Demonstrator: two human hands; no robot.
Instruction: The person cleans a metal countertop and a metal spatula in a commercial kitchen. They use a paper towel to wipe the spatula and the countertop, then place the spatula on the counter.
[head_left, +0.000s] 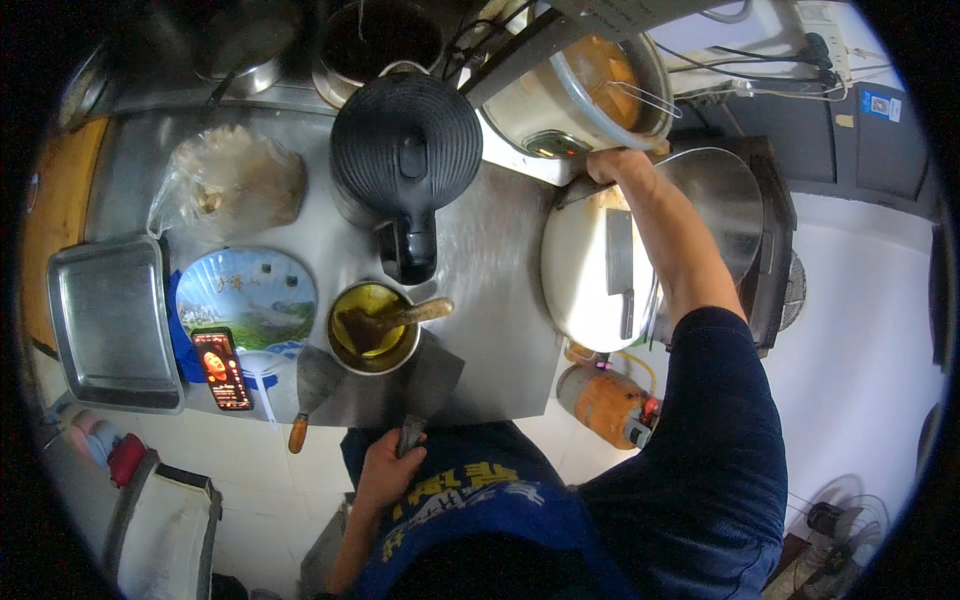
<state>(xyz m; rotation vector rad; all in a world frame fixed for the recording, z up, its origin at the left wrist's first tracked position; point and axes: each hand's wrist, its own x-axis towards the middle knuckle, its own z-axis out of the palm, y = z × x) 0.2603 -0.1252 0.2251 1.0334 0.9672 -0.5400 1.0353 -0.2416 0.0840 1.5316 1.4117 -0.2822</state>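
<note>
My left hand (390, 463) grips the dark handle of a wide flat metal blade (421, 375), which lies over the counter's front edge. Just beyond it stands a metal pot of yellow oil (365, 352) with a wooden-handled brush (409, 313) resting in it. At the upper right, my right hand (611, 163) reaches to the underside of a cream electric cooker (525, 112); its fingers are mostly hidden. The cooker is open, with orange-brown contents and a wire utensil (645, 97) inside. Below that hand, a cleaver (619, 255) lies on a round white board (574, 262).
A black lidded jug (412, 112) stands on the steel counter (502, 300). Left are a plastic bag (232, 180), a hand fan (247, 292), a lit phone (222, 367), a scraper (319, 375) and a metal tray (112, 322). An orange gas cylinder (607, 405) stands below at right.
</note>
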